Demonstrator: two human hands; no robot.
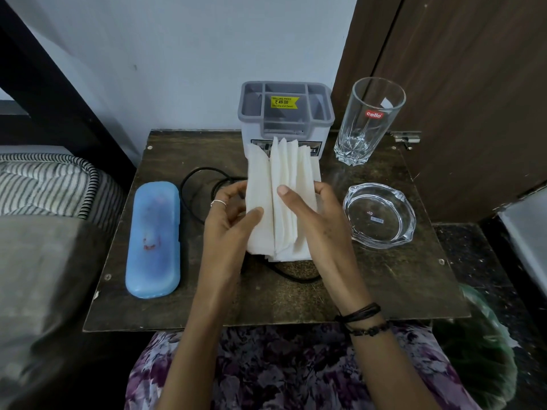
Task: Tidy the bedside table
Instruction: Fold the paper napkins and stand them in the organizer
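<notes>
Table [370, 285] half-tidied, judging by layout: blue case [153, 239] left of left hand [233, 220], organizer [285, 113] beyond both hands still empty, napkin stack [284, 202] pinched between left and right hand [313, 220], cable [201, 176] underneath still loose.

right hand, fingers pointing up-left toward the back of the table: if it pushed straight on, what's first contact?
The right hand already grips the white napkin stack, so that moves with it. Beyond it, probably the grey organizer box at the table's back edge; depth is unclear, but the napkin tops overlap the box's front.
</notes>
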